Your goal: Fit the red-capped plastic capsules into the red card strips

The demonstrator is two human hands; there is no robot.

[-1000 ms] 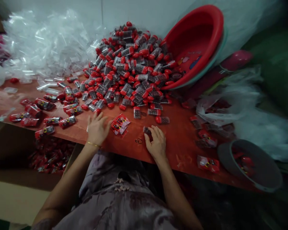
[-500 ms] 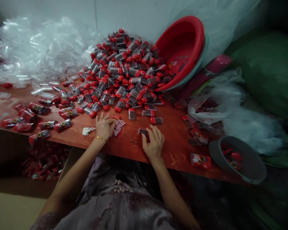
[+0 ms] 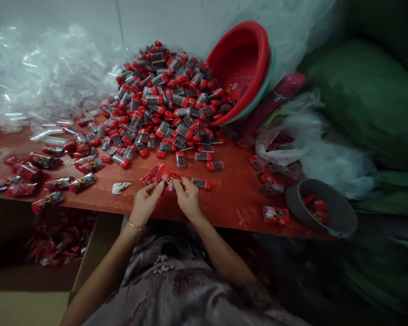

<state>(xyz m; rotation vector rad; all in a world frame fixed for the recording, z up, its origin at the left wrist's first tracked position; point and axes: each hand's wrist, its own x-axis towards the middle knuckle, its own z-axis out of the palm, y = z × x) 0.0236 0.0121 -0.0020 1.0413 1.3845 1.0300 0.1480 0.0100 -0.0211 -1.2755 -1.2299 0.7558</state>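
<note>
Though holding a red-capped tube in the right hand a moment ago, now pinching a red printed packet at frame centre with that and the left hand, so occupied two-handed, having left the tube just beside. Across the red table, heaped with capped tubes at upper centre, clear plastic at upper left; behind, backed by a pale wall.
</note>
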